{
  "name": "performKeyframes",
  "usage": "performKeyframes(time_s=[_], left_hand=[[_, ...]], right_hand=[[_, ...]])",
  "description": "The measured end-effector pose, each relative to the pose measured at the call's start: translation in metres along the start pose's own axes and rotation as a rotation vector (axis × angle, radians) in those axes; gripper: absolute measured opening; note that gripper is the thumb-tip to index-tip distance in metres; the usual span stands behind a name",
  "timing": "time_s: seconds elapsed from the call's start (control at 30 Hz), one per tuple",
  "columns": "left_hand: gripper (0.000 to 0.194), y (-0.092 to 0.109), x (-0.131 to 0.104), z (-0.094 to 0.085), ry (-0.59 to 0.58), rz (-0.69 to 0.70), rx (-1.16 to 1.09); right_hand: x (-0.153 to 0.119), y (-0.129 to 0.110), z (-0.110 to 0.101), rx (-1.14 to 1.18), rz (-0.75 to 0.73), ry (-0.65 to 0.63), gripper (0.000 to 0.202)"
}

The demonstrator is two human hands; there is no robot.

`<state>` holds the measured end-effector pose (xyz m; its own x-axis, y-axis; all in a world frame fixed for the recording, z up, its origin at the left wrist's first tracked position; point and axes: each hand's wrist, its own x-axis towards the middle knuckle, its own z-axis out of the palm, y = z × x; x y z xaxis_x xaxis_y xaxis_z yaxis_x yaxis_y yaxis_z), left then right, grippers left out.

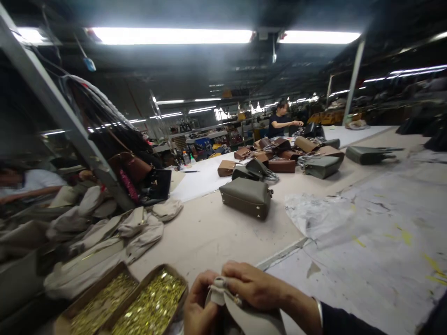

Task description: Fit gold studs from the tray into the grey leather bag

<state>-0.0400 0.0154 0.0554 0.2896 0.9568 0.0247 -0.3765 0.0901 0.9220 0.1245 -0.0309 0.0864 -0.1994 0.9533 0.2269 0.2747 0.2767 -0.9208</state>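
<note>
Your left hand [199, 307] and right hand [253, 284] both sit at six o'clock, each pinching the grey-beige leather piece [256, 316] between thumb and fingers, its folded end gathered between them. At seven o'clock, just beside your left hand, two cardboard trays [181, 278] of gold-coloured metal pieces [150, 302] stand side by side, with pale fabric pieces [143, 228] beyond them toward nine. Straight up at twelve to one, an olive-green bag [246, 195] lies on the table [195, 223].
</note>
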Motion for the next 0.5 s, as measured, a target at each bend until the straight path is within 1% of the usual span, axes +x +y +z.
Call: performKeyframes(time_s=[0.1, 0.17, 0.23, 0.37, 0.5], left_hand=[[0.034, -0.007, 0.0, -0.006, -0.058, 0.034, 0.042], [0.028, -0.011, 0.001, -0.01, -0.127, 0.045, 0.059], [0.025, -0.012, 0.001, -0.012, -0.169, 0.065, 0.052], [0.025, -0.012, -0.001, -0.009, -0.167, 0.082, 0.01], [0.028, -0.013, -0.002, -0.008, -0.166, 0.05, 0.004]], right_hand=[[0.0, 0.003, 0.001, 0.155, 0.084, -0.071, 0.039], [0.0, 0.004, 0.0, 0.22, 0.109, -0.105, 0.044], [0.001, 0.003, 0.0, 0.263, 0.136, -0.126, 0.05], [0.001, 0.004, 0.004, 0.28, 0.182, -0.145, 0.057], [0.005, 0.006, 0.005, 0.246, 0.222, -0.167, 0.059]])
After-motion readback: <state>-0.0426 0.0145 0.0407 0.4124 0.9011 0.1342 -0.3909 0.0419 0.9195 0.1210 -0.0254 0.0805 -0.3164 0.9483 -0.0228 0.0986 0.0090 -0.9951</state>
